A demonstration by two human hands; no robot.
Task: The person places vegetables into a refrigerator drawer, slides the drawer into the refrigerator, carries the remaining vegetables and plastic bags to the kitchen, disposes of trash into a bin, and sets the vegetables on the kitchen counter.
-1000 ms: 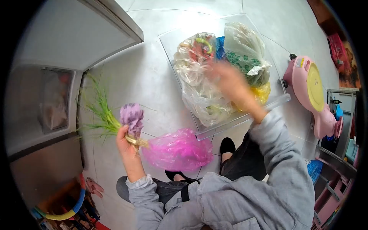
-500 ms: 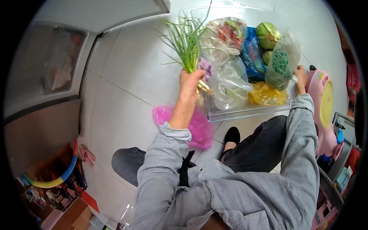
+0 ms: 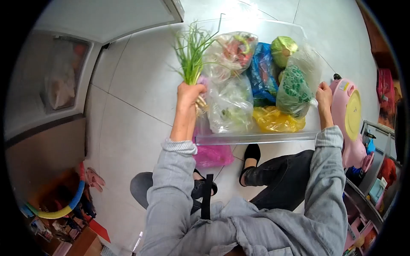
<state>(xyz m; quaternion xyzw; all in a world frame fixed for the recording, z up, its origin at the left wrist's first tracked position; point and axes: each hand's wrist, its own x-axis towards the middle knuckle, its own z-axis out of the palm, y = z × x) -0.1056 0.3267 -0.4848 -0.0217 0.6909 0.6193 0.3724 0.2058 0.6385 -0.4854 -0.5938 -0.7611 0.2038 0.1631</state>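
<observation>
My left hand point(image 3: 188, 100) is closed around a bunch of spring onions point(image 3: 191, 57), their green tops pointing away from me and their white roots by my thumb. It is beside the left edge of a clear plastic drawer point(image 3: 256, 138). My right hand point(image 3: 325, 98) is closed on the drawer's right side; its fingertips are hidden. In the drawer are a cabbage point(image 3: 282, 50), a blue bag point(image 3: 262, 72), a yellow bag point(image 3: 277, 120), a clear bag of greens point(image 3: 294, 89), a clear bag of red and green vegetables point(image 3: 237, 49) and another clear bag point(image 3: 230, 106).
A pink bag point(image 3: 213, 156) lies on the floor, partly under the drawer's near edge. An open fridge point(image 3: 64, 81) stands at left, its door above. At right are a pink plastic item with a yellow panel point(image 3: 352, 113) and a cluttered cart point(image 3: 371, 170).
The drawer has shifted left and towards me and now overlaps the pink bag. My left hand has moved left with the spring onions; my right hand has come slightly left and nearer.
</observation>
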